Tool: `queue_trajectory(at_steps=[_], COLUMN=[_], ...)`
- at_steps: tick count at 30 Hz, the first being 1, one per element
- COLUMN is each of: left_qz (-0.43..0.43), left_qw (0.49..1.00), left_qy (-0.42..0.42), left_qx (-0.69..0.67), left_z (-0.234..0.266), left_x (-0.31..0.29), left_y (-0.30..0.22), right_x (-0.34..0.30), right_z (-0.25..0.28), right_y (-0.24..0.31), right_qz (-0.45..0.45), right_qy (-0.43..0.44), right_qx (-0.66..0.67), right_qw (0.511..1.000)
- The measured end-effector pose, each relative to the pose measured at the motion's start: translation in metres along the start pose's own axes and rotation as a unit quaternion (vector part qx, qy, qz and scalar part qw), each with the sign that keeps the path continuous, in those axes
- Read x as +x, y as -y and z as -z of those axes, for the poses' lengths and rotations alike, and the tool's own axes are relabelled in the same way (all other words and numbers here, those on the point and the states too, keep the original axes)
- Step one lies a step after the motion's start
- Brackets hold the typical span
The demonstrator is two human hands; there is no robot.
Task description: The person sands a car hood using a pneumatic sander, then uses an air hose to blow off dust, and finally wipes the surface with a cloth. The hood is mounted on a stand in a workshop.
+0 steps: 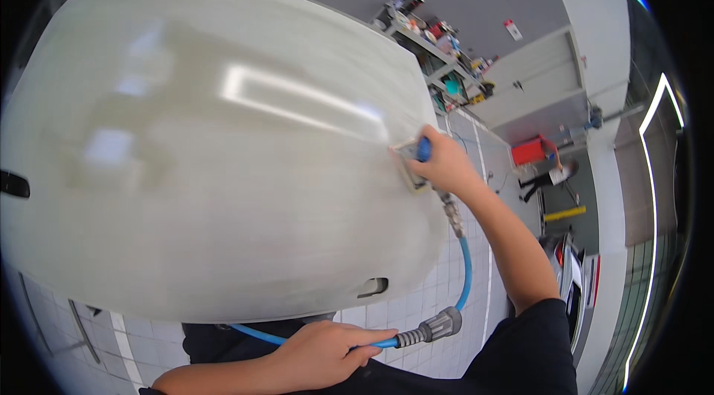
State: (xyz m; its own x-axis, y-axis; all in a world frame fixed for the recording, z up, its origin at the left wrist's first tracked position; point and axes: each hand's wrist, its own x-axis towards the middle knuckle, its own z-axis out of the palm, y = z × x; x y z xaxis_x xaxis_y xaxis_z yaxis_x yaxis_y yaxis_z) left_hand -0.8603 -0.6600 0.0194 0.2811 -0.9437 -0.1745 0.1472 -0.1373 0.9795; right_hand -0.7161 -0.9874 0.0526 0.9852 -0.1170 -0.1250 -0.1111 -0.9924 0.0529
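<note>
A large pale greenish-white vehicle panel, probably a hood (268, 201), spreads before me, with glossy light reflections and a dark slot near its lower right edge. On its right edge, my right hand (450, 164) is closed round a handheld sander (405, 164) with a blue grip and a flat rectangular pad against the surface. A metal fitting (452, 218) joins the sander to a blue air hose (466, 268). Below the panel, my left hand (320, 350) grips this hose just behind a grey coupling (440, 326); part of the hose is hidden behind that hand.
Beyond the panel's far right stands a shelf rack (439, 53) crowded with cans and bottles. A grey cabinet (532, 86) is beside it. Farther right are a person (554, 174), a red bin (528, 151) and a parked car (571, 276). White tiles (387, 350) cover the floor.
</note>
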Motion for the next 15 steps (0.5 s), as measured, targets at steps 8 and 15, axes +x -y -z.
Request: queue_trajectory(at_steps=[8, 15], left_qz=[-0.082, -0.061], left_qw=[0.986, 0.979], left_qy=[-0.145, -0.186], left_qx=[0.011, -0.053], left_z=[-0.01, 0.015], left_x=[-0.035, -0.094], left_y=[0.011, -0.019], right_x=[0.023, 0.046], right_z=[0.023, 0.075], right_y=[0.087, 0.264], right_qz=[0.151, 0.264], right_qy=[-0.029, 0.004], right_qx=[0.012, 0.023], right_qw=[0.988, 0.964])
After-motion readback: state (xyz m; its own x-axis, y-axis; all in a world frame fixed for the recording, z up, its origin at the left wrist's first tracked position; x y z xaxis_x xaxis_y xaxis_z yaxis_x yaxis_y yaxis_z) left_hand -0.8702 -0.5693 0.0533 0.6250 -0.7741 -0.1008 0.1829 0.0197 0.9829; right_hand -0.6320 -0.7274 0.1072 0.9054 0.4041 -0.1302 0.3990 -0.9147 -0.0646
